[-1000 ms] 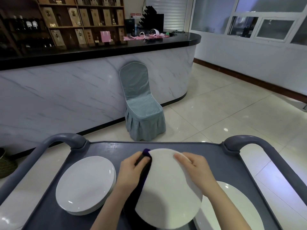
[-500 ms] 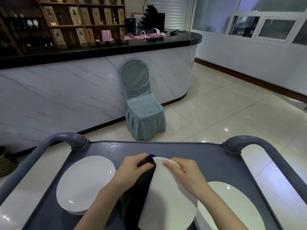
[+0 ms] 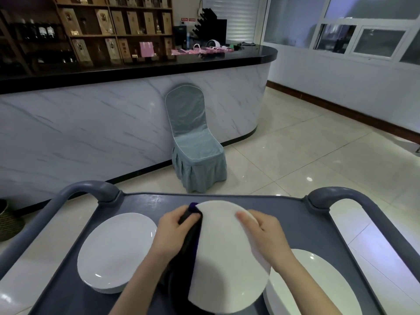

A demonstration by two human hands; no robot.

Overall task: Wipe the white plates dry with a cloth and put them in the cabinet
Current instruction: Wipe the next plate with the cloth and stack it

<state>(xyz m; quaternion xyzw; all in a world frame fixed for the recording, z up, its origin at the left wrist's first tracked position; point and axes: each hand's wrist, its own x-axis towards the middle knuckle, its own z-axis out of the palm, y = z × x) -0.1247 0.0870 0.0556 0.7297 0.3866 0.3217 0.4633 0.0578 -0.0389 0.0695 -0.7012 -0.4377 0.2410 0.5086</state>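
A white plate point(image 3: 225, 258) is held tilted above the grey cart tray point(image 3: 293, 223), its underside toward me. My right hand point(image 3: 264, 233) grips its upper right rim. My left hand point(image 3: 173, 233) holds a dark purple cloth point(image 3: 193, 226) against the plate's left edge; most of the cloth hangs hidden behind the plate. A stack of white plates point(image 3: 116, 251) lies on the tray at the left. Another white plate stack point(image 3: 318, 285) lies at the right, partly covered by my right forearm. No cabinet is in view.
The cart's grey handles point(image 3: 91, 189) rise at both far corners. A grey-blue covered chair point(image 3: 195, 144) stands just beyond the cart, against a marble bar counter point(image 3: 113, 123). Shelves with bottles and boxes are behind it. A woven basket point(image 3: 9, 221) sits on the floor at left.
The plate has turned back from nearly edge-on half a second ago to face me more broadly. My left hand with the cloth stays at its left rim.
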